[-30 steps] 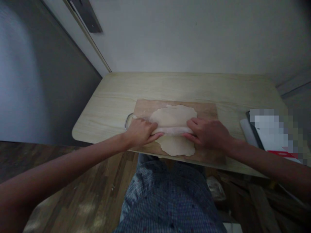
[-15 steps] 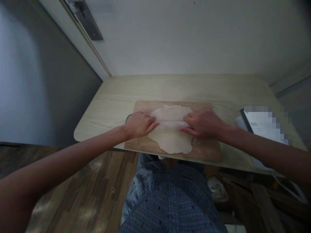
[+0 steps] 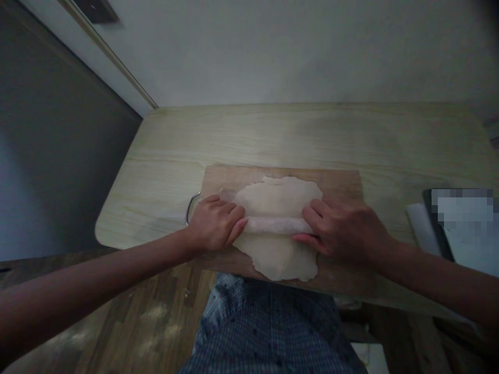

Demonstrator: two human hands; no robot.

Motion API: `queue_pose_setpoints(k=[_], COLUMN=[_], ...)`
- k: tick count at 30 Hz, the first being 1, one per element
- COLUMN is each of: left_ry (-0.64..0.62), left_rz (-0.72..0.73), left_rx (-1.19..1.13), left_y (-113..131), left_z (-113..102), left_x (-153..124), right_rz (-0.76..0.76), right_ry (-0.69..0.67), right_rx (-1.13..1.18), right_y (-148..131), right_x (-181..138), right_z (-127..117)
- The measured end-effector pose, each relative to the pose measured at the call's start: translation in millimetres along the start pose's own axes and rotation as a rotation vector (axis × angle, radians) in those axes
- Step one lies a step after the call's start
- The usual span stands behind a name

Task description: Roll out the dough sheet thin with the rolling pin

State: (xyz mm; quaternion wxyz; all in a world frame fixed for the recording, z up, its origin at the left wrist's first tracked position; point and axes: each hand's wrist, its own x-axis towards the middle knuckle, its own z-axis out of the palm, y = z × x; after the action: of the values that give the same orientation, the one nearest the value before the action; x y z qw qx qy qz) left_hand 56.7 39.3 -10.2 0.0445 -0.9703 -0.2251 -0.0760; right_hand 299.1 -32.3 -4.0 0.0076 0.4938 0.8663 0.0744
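A thin, pale sheet of dough (image 3: 279, 199) lies spread on a wooden board (image 3: 340, 182). Across its middle lies a pale rolling pin (image 3: 275, 225), running left to right. My left hand (image 3: 215, 223) presses on the pin's left end with the fingers curled over it. My right hand (image 3: 344, 229) covers the right end, fingers over the top and thumb below. Both ends of the pin are hidden under my hands. The near edge of the dough almost reaches the board's front edge.
The board sits near the front of a light wooden table (image 3: 273, 132) against a white wall. A metal loop handle (image 3: 191, 206) sticks out at the board's left end. A dark flat device with pale papers (image 3: 438, 234) lies at the right. Wooden floor lies below to the left.
The pin and both hands moved away over the dough, then came back toward me to its middle. My view shifted, so the board now appears lower and larger.
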Motion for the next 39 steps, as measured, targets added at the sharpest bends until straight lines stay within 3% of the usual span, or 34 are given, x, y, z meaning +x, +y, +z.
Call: queue_pose_setpoints(k=[8, 16, 25, 30, 39], left_ry=[0.007, -0.256, -0.458, -0.445, -0.427], left_rz=[-0.004, -0.095, 0.231, 0.243, 0.140], left_rx=[0.013, 0.016, 0.061, 0.066, -0.052], left_y=[-0.7, 0.2, -17.6, -20.3, -19.0], left_z=[4.0, -6.3, -23.4, -19.3, -15.8], left_x=[-0.4, 7.1, 30.0, 37.3, 33.0], right_rz=[0.027, 0.018, -0.244, -0.280, -0.294], right_ry=[-0.040, -0.204, -0.365, -0.342, -0.288], right_rx=[0.017, 0.047, 0.055, 0.080, 0.254], right_y=[-0.4, 4.8, 26.6, 32.0, 33.7], right_x=[-0.5, 5.2, 23.9, 30.0, 25.8], right_z=[-1.7, -7.5, -20.0, -13.9, -6.6])
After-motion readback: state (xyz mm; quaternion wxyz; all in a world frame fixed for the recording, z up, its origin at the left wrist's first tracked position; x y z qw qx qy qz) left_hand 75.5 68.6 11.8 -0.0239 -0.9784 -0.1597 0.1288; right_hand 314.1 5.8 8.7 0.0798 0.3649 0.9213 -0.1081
